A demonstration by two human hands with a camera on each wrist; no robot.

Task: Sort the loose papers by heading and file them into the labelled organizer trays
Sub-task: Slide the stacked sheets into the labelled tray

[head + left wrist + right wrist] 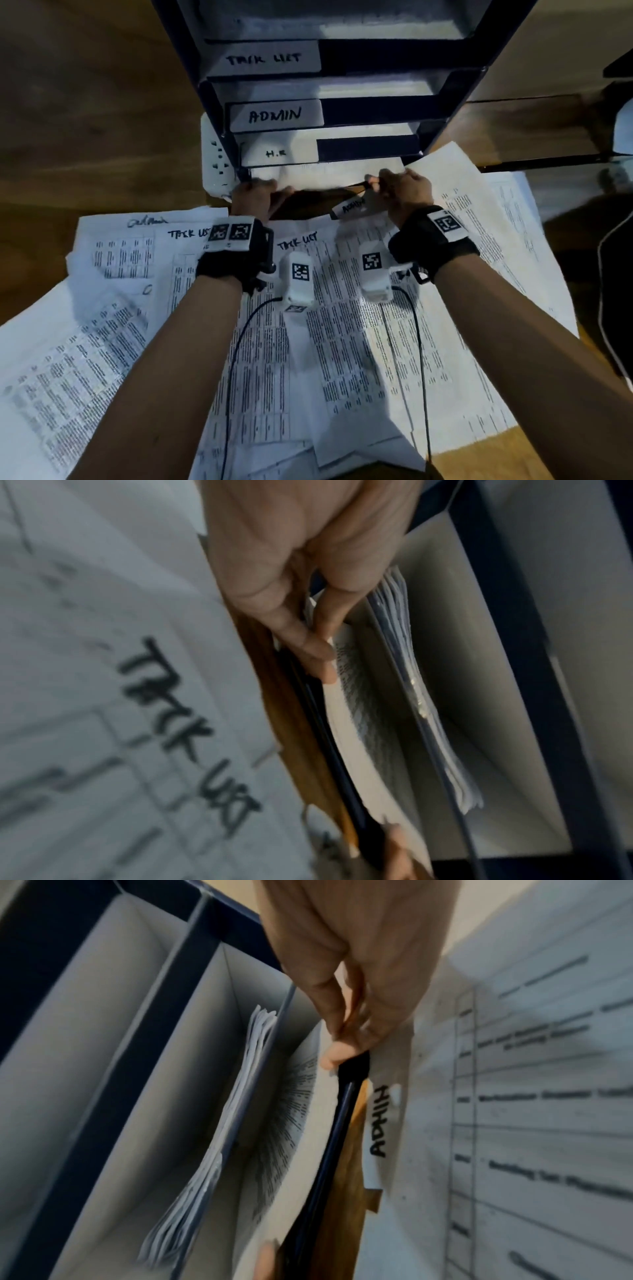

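Loose papers [342, 342] lie nearest. Both hands, left [255, 198] and right [404, 195], pinch one sheet [329, 174] at the H.R tray [368, 149] (bottom slot). Best feed it level, corners together, to avoid buckling.

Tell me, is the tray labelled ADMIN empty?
No. The ADMIN tray already holds a stack of papers, whose edges show in the right wrist view.
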